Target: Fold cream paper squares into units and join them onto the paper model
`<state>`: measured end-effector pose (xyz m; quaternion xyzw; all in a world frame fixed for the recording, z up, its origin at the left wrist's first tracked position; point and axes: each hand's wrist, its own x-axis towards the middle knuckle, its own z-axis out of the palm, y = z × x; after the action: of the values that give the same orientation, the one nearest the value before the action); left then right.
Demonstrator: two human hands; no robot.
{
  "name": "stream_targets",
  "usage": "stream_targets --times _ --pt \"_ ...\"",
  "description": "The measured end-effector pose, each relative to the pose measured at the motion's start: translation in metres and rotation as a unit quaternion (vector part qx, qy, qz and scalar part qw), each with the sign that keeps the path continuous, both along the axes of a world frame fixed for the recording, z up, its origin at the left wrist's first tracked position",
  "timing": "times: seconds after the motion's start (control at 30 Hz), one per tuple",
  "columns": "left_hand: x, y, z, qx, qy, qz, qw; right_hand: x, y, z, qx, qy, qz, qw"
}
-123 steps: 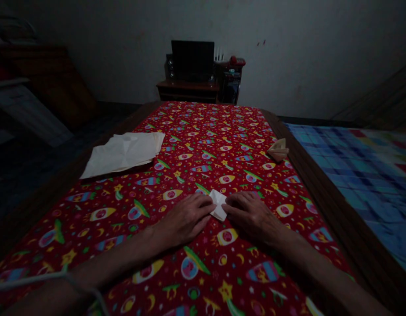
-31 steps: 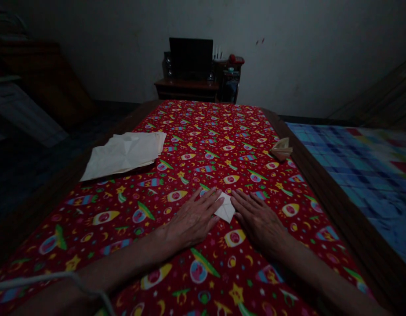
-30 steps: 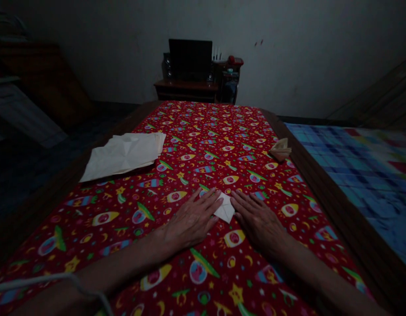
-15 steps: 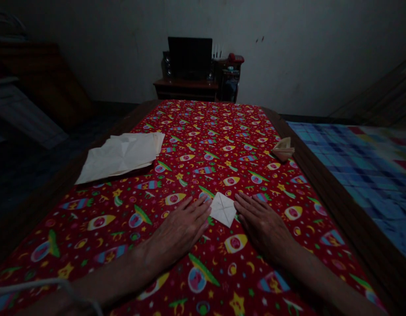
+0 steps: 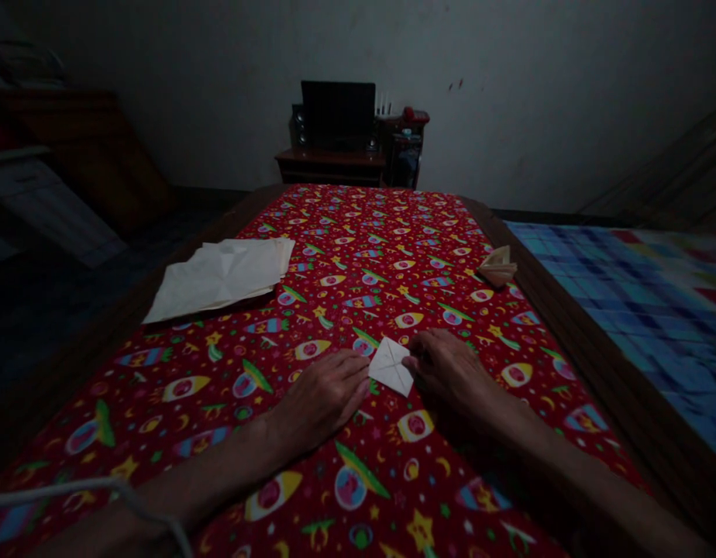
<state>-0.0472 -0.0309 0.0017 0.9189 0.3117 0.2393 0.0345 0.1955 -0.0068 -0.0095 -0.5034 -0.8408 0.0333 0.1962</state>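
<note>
A small white folded paper square [image 5: 391, 366] lies on the red tablecloth, one corner towards me, with creases crossing in its middle. At its left corner my left hand [image 5: 328, 387] rests low on the cloth, fingers together and bent, tips closed on the paper's edge. My right hand [image 5: 454, 368] is curled at the opposite corner, its thumb on the paper and its fingers closed in a pinch. The undersides of the fingers are hidden.
A stack of creased pale paper sheets [image 5: 222, 275] lies at the left table edge. Near the right edge stands a folded tan paper piece [image 5: 498, 266]. A pale cable [image 5: 102, 484] crosses my left forearm. A monitor [image 5: 338, 115] stands on a desk beyond the table.
My right hand has gone from lying flat beside the paper to curling its fingers and thumb onto the right corner. My left fingers have bent and drawn together. The view has tilted slightly up.
</note>
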Motion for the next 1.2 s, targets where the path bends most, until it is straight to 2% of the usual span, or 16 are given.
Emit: stream_targets --times 0.17,0.33,0.43,0.53,0.6,0.67,0.73,0.77,0.8,0.87,0.97,1.0,1.1,1.2 --pt "-0.001 0.002 -0.002 -0.010 -0.022 -0.002 1.000 -0.001 0.008 0.017 -0.084 -0.024 0.019 0.996" --pt "-0.001 0.004 -0.005 -0.030 -0.058 0.002 0.998 -0.003 0.011 0.022 -0.150 0.012 -0.001 0.989" --pt "-0.001 0.006 -0.004 -0.025 -0.109 0.015 0.994 -0.003 0.010 0.027 -0.101 0.065 0.002 0.993" --pt "0.003 0.008 -0.001 -0.089 -0.184 0.048 0.978 -0.009 0.000 0.038 0.057 0.051 -0.004 0.997" --pt "0.008 0.009 0.000 -0.211 -0.237 0.068 0.946 -0.019 -0.011 0.046 0.176 -0.031 -0.018 0.984" --pt "0.014 0.010 0.000 -0.366 -0.291 0.071 0.881 -0.033 -0.023 0.049 0.228 -0.110 0.002 0.967" --pt "0.019 0.011 -0.003 -0.479 -0.323 0.066 0.814 -0.049 -0.033 0.046 0.231 -0.136 0.067 0.961" --pt "0.020 0.012 -0.004 -0.503 -0.326 0.067 0.798 -0.055 -0.037 0.044 0.238 -0.135 0.091 0.958" --pt "0.021 0.012 -0.005 -0.507 -0.321 0.070 0.797 -0.060 -0.040 0.040 0.237 -0.132 0.115 0.956" --pt "0.019 0.015 -0.005 -0.463 -0.289 0.086 0.834 -0.066 -0.042 0.033 0.230 -0.112 0.148 0.955" --pt "0.012 0.021 -0.004 -0.313 -0.198 0.126 0.920 -0.060 -0.037 0.023 0.203 -0.066 0.168 0.963" --pt "0.010 0.023 -0.004 -0.259 -0.166 0.138 0.941 -0.054 -0.033 0.020 0.191 -0.050 0.163 0.967" --pt "0.004 0.029 -0.007 -0.152 -0.093 0.155 0.972 -0.035 -0.018 0.012 0.123 0.007 0.107 0.987" --pt "0.003 0.029 -0.010 -0.098 -0.068 0.165 0.979 -0.023 -0.005 0.008 -0.034 0.099 0.104 0.989"
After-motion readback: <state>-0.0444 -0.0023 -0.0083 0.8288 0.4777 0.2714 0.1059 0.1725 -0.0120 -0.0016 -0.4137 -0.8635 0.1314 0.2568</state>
